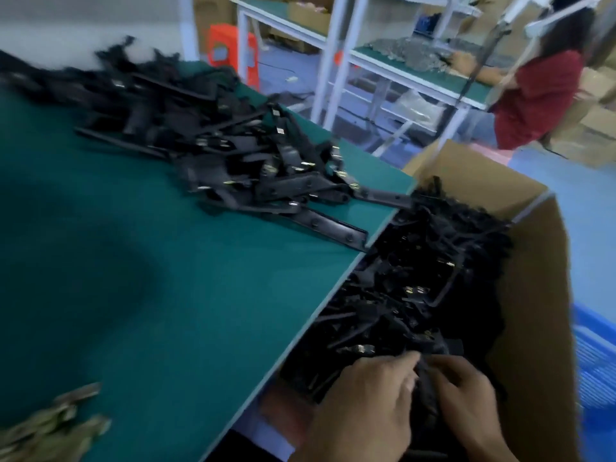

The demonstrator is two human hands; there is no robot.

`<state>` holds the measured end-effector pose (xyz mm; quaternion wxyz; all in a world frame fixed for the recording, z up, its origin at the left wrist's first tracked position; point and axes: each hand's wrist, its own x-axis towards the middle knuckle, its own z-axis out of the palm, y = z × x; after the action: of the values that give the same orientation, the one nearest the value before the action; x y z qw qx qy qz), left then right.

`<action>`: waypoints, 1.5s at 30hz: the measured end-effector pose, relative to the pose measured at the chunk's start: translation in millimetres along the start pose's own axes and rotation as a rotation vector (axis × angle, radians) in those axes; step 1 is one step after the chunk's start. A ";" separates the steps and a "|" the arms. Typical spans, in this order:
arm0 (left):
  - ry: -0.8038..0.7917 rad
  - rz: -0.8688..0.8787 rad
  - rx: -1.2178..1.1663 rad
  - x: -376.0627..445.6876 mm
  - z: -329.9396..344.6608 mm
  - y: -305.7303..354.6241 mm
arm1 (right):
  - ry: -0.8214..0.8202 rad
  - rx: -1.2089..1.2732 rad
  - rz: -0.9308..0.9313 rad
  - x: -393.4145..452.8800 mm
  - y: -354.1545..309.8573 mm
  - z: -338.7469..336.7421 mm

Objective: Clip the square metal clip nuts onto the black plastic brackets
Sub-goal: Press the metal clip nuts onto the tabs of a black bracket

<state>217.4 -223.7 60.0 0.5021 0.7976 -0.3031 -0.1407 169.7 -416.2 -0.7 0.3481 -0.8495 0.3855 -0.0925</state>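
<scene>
both my hands are down in the cardboard box (533, 295) beside the table edge, among the black plastic brackets (416, 295) heaped in there. left hand (373, 395) and right hand (466, 395) sit close together with fingers curled around a dark bracket (425, 391) between them; motion blur stops me saying exactly how each finger lies, but both read as gripping it

step in hand, as i judge it: handling brackets at the box, either dropping off a clipped one or gathering stock. several brackets in the box show small bright metal bits, so these look already fitted, which favours drop-off

next move would call for letting go, returning to the green table (166, 261), taking an unfitted bracket from the table pile (216, 145) and a nut from the heap of clip nuts (50, 428) at the near left corner, then seating the nut squarely on the bracket tab

counts:
- hands in view: two, mine
- cardboard box: one
- bracket heaps: two (table, box); individual brackets too tangled and blurred to count, dozens at a guess
- clip nut heap: one, pieces uncountable
- another person in a red top (533, 95) at a far bench: one
</scene>
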 end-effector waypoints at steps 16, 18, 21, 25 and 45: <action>1.661 -0.061 -0.525 -201.2 -353.8 -144.2 | -0.938 0.533 -0.999 -138.8 -360.3 190.2; 1.595 -0.062 -0.487 -199.2 -353.0 -148.8 | -0.965 0.542 -0.999 -151.8 -402.2 231.0; 1.514 -0.147 -0.395 -190.3 -352.8 -156.1 | -0.939 0.521 -0.966 -162.9 -467.8 297.4; 1.506 -0.213 -0.348 -188.7 -356.6 -159.6 | -0.861 0.346 -1.060 -173.2 -543.9 385.8; 1.468 -0.179 -0.430 -191.3 -358.8 -150.8 | -0.665 0.417 -1.178 -191.2 -651.8 438.6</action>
<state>310.3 199.6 74.7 0.7053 0.5929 0.2073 0.3287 610.2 249.6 127.8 0.4948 -0.8156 -0.2908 -0.0728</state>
